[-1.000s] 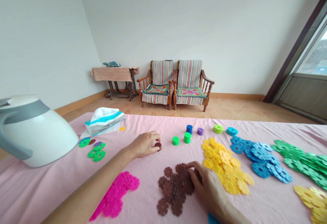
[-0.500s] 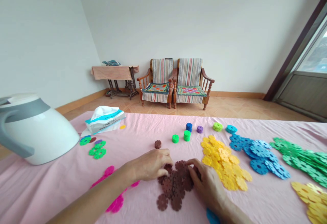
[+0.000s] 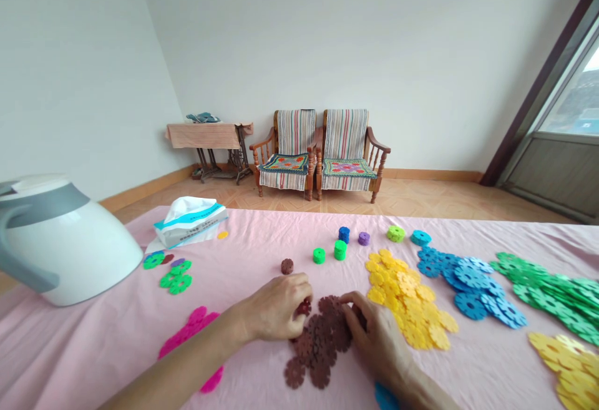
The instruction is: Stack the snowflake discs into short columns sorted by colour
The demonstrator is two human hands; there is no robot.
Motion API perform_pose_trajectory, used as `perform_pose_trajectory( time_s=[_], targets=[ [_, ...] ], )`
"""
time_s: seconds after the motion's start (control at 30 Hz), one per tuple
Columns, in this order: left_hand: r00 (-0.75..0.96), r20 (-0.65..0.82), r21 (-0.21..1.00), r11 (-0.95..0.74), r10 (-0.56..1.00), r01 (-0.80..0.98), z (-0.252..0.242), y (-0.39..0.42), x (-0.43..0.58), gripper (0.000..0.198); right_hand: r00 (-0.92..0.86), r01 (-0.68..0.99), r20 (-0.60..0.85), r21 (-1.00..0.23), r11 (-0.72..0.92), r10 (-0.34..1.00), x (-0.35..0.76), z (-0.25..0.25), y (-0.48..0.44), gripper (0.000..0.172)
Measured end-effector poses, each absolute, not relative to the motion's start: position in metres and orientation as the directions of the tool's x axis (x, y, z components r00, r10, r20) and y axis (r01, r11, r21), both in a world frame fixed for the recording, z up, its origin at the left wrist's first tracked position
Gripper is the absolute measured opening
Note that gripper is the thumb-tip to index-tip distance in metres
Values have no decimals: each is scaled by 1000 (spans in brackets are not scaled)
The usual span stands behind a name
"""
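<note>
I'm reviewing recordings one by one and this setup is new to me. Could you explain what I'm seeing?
There's no machine: a person works with bare hands, filmed by a camera worn on their head, looking forward and down. On the pink cloth lie discs in coloured heaps, including a yellow heap and a blue heap. A jug stands at the left. The left hand pinches a brown disc; the right hand touches the brown heap.
</note>
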State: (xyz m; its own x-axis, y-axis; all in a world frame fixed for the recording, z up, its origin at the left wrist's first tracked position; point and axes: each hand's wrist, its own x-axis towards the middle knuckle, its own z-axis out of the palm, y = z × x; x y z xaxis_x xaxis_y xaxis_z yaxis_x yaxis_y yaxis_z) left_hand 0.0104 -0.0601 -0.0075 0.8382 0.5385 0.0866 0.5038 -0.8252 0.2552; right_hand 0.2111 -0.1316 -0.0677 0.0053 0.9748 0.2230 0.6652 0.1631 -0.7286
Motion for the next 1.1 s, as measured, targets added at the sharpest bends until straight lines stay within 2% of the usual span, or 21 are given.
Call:
perform_pose_trajectory(
  time_s=[0.13,0.23,0.6,1.1],
  targets=[
    [757,209,273,-781,618,562,7,-38,-3,22,4,678,222,-718,160,975,211,-67,-132,28],
    [699,247,269,-741,671,616,15,-17,-11,18,8,686,221,-711,156,975,211,-67,-132,29],
    [718,107,230,-720,688,655,4,5,-11,16,-3,702,227,-693,164,974,210,-67,-132,31],
    [735,74,232,-729,674,644,2,8,-10,16,2,710,243,-683,170,970,210,-68,-132,32]
  ],
)
